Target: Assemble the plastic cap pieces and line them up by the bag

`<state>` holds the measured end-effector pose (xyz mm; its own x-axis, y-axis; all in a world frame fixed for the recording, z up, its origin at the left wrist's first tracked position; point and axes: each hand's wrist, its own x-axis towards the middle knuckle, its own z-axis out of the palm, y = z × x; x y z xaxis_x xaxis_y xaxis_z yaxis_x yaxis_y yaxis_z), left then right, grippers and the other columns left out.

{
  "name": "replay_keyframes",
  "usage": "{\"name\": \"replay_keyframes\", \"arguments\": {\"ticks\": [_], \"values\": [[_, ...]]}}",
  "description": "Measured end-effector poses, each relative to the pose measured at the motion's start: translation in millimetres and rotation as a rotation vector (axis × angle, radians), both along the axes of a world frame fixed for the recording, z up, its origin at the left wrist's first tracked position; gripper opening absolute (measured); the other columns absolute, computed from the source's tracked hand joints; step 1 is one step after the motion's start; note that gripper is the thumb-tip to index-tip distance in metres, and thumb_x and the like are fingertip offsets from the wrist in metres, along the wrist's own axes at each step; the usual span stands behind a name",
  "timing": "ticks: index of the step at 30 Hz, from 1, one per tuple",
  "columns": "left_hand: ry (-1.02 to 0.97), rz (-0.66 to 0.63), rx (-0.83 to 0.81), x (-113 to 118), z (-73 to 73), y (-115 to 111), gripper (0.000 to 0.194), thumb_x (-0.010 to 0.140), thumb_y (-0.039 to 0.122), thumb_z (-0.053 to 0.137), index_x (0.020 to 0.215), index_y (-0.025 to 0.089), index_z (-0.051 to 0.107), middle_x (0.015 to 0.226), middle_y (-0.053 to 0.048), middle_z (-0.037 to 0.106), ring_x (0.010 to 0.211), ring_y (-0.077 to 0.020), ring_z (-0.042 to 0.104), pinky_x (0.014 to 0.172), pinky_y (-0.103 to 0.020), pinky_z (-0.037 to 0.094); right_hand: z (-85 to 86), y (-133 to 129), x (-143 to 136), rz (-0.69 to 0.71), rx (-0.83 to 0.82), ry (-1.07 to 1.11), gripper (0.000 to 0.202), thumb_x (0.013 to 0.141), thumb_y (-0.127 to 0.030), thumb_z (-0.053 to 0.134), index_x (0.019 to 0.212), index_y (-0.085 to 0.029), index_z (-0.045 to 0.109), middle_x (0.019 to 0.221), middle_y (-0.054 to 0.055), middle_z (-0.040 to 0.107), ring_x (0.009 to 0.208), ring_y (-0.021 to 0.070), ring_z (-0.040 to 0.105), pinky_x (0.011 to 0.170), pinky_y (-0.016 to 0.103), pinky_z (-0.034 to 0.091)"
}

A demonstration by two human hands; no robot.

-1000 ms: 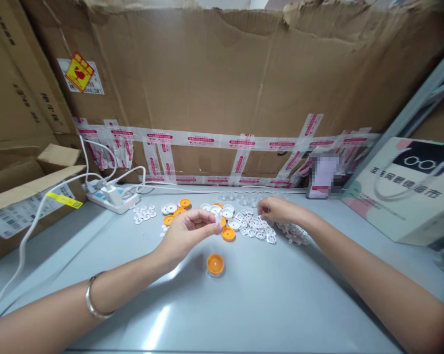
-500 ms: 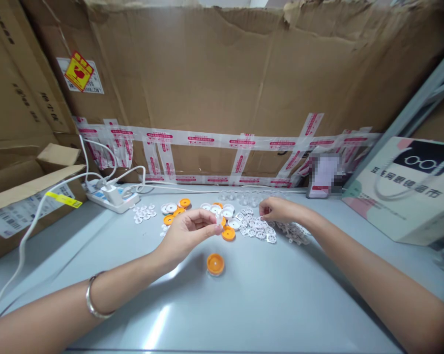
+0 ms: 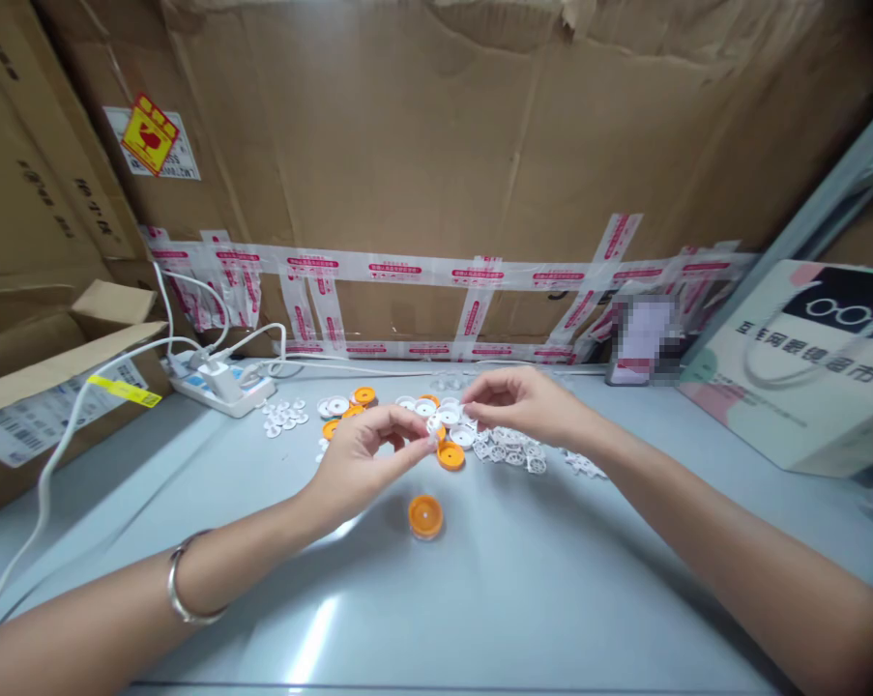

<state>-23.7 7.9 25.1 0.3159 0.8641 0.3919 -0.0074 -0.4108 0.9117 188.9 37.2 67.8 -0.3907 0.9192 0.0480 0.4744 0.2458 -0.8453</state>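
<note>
My left hand [image 3: 370, 459] pinches a small white part [image 3: 434, 426] between thumb and fingertips, above the table's middle. To its right, my right hand [image 3: 519, 404] has thumb and fingers pressed together; whatever they hold is too small to make out. Beneath and between the hands lie white round discs [image 3: 462, 437] and orange discs [image 3: 451, 456]. A pile of white wheel-like pieces [image 3: 509, 449] sits under my right hand. Nearer to me, one orange round piece [image 3: 425, 517] lies apart from the others.
Small white pieces [image 3: 283, 418] lie at the left, near a power strip [image 3: 225, 387] with white cables. An open carton [image 3: 59, 387] stands far left. A large cardboard box [image 3: 407, 174] spans the back. A phone [image 3: 643, 338] and a paper bag [image 3: 805, 377] stand right.
My right hand has moved left from the white pile, close to my left hand, fingers still pinched. My left hand has stayed nearly in place with the white part.
</note>
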Motion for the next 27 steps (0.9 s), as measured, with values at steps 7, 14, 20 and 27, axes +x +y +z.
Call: {"name": "replay_keyframes", "arguments": {"ticks": [7, 14, 20, 27], "values": [[0.133, 0.075, 0.389, -3.5, -3.7, 2.1, 0.009, 0.078, 0.01, 0.06, 0.084, 0.017, 0.062, 0.081, -0.001, 0.066, 0.077, -0.0106, 0.059, 0.071, -0.023, 0.047, 4.1, -21.3, -30.6, 0.068, -0.098, 0.163, 0.016, 0.072, -0.029, 0.062, 0.078, -0.017, 0.071, 0.065, 0.002, 0.066, 0.058, 0.0112, 0.057, 0.051, 0.022, 0.043], [0.002, 0.119, 0.268, -1.7, -4.7, 2.3, 0.008, 0.077, 0.013, 0.062, 0.083, 0.018, 0.061, 0.082, 0.001, 0.064, 0.079, -0.0087, 0.06, 0.076, -0.02, 0.05, -17.3, -21.6, -37.0, -0.021, -0.221, 0.508, 0.024, 0.067, -0.036, 0.07, 0.082, -0.018, 0.07, 0.071, 0.003, 0.067, 0.065, 0.012, 0.059, 0.06, 0.025, 0.046], [-0.059, 0.131, 0.151, -0.7, -3.0, 0.1, 0.005, 0.078, 0.018, 0.063, 0.082, 0.018, 0.062, 0.082, 0.002, 0.064, 0.078, -0.0084, 0.061, 0.074, -0.018, 0.051, -27.9, -29.8, -46.4, -0.082, -0.195, 0.584, 0.027, 0.062, -0.033, 0.075, 0.086, -0.022, 0.069, 0.077, 0.002, 0.066, 0.071, 0.0146, 0.06, 0.055, 0.024, 0.043], [-0.112, 0.122, 0.02, -0.2, 1.3, 0.6, 0.007, 0.076, 0.022, 0.066, 0.08, 0.019, 0.061, 0.079, 0.002, 0.064, 0.075, -0.0085, 0.063, 0.071, -0.017, 0.052, -30.5, -31.4, -50.7, -0.085, -0.156, 0.618, 0.026, 0.069, -0.037, 0.069, 0.091, -0.023, 0.069, 0.08, 0.002, 0.065, 0.069, 0.0125, 0.057, 0.054, 0.024, 0.043]]}}
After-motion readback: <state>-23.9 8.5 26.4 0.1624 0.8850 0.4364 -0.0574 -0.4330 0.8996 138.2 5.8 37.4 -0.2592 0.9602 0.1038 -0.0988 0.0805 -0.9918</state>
